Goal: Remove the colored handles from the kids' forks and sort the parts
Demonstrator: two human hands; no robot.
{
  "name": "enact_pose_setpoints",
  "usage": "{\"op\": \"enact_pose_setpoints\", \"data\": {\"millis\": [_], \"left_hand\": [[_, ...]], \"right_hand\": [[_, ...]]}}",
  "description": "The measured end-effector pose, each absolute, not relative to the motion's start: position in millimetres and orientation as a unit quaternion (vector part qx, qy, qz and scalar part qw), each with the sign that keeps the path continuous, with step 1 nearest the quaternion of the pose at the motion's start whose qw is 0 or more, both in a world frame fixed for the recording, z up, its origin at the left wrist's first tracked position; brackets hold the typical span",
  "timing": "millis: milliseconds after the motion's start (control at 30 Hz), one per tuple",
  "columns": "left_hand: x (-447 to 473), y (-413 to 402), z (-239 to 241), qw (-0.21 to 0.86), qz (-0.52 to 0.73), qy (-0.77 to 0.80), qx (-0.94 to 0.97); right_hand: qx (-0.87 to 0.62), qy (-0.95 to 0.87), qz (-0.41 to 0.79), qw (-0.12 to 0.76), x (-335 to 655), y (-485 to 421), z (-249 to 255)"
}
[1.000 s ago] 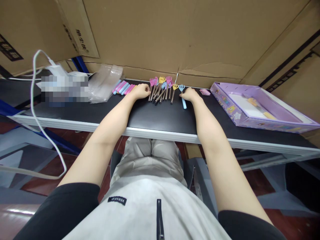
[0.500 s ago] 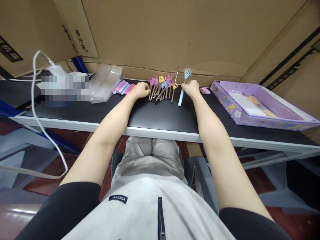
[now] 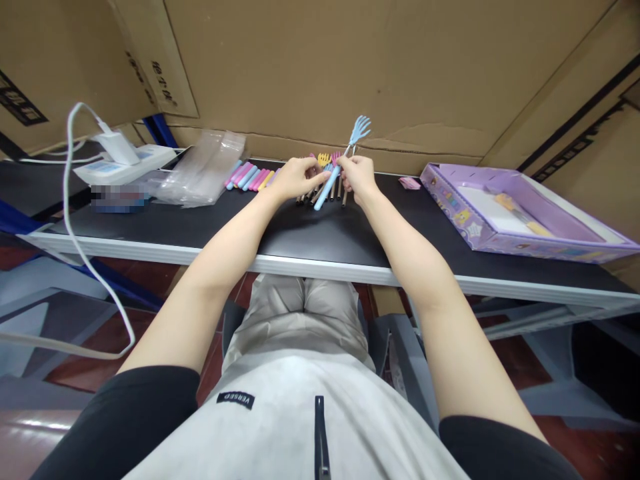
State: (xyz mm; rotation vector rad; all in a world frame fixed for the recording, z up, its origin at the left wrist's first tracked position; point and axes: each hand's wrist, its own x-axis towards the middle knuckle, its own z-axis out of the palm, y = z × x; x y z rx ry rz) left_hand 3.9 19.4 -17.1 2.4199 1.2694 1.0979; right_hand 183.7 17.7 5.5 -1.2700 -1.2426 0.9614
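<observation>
My right hand [image 3: 359, 177] grips a light blue back scratcher [image 3: 327, 190] between thumb and fingers, near where the blue handle meets the shaft. Its claw head tilts up and to the right, and a small white tie hangs by the shaft. My left hand [image 3: 299, 177] is partly open, its thumb stretched to the side of the blue handle; whether it touches cannot be made out. Beneath both hands lies a cluster of back scratcher heads on brown metal shafts [image 3: 344, 193], with yellow [image 3: 324, 159] and pink claws, partly hidden by my fingers.
Left of my hands lies a row of pink, blue and yellow handles [image 3: 249, 177], beside clear plastic bags [image 3: 203, 173]. A white power strip with a charger [image 3: 123, 150] stands further left. A purple box tray [image 3: 460, 213] and a small pink packet [image 3: 410, 183] are at right. Cardboard backs the table.
My right hand has carried the blue back scratcher leftward and raised it, tilting it more. My left hand has shifted right and its thumb now reaches to the handle.
</observation>
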Motion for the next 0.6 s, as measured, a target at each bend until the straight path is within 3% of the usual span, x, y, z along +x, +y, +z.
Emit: {"op": "enact_pose_setpoints", "data": {"millis": [600], "left_hand": [[2, 31, -23, 0.088, 0.361, 0.436, 0.819]], "right_hand": [[-0.498, -0.455, 0.534, 0.509, 164, 0, 3]]}}
